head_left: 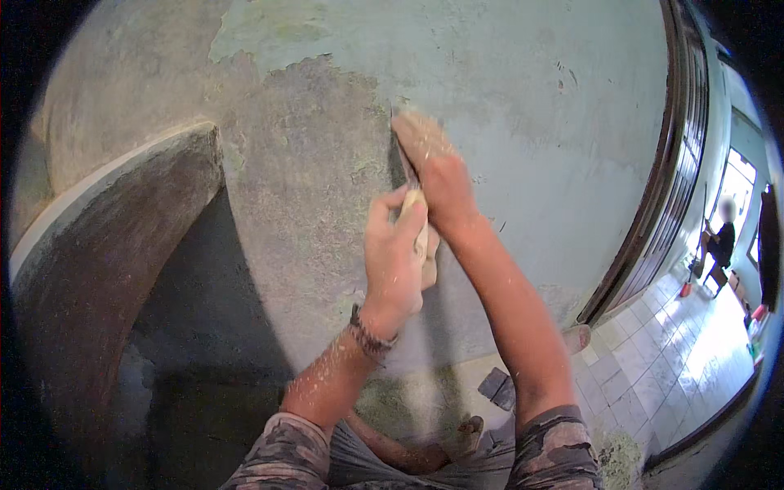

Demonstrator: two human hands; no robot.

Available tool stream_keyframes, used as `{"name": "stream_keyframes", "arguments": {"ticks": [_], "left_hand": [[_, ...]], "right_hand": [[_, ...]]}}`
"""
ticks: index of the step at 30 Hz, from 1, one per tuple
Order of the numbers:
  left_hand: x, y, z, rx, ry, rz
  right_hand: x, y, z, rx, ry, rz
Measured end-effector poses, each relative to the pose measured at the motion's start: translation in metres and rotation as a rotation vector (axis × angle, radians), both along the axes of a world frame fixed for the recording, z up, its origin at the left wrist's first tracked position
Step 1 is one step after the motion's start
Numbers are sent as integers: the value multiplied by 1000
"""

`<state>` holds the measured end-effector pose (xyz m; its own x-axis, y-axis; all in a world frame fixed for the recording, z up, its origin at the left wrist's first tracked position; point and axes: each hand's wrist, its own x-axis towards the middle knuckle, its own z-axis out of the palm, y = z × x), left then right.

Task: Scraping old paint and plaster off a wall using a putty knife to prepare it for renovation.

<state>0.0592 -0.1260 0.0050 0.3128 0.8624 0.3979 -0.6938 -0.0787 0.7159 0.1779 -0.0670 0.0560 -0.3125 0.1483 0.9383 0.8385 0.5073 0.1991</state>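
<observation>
My left hand (395, 251) is wrapped around the pale handle (418, 211) of a long-bladed hand tool, with a bracelet at its wrist. The narrow metal blade (405, 160) points up the wall. Higher up, my right hand (438, 162) lies along the blade with its fingers near the tip; motion blur hides exactly how they grip it. Both hands are close against a plastered wall (520, 135) with pale green paint. To the left of the blade, a rough brownish patch (306, 165) shows bare under a ragged paint edge. Pale flakes speckle both hands and the left forearm.
A curved plaster ledge (116, 184) juts out at left over a dark recess (208, 275). On the right stand a dark wooden frame (658, 184) and a tiled floor (649, 349). A person (723, 242) is farther off. Crumbled debris (618, 454) lies at lower right.
</observation>
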Motion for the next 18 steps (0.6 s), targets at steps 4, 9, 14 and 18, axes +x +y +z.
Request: {"name": "stream_keyframes", "arguments": {"ticks": [4, 9, 14, 18], "left_hand": [[1, 9, -1, 17, 27, 4], [-4, -1, 27, 40, 6, -2], [-2, 3, 10, 15, 26, -22], [-5, 0, 29, 43, 12, -51]], "right_hand": [[8, 15, -4, 81, -36, -50], [1, 5, 21, 32, -1, -9], [5, 14, 1, 91, -51, -64], [2, 5, 22, 77, -36, -51]]}}
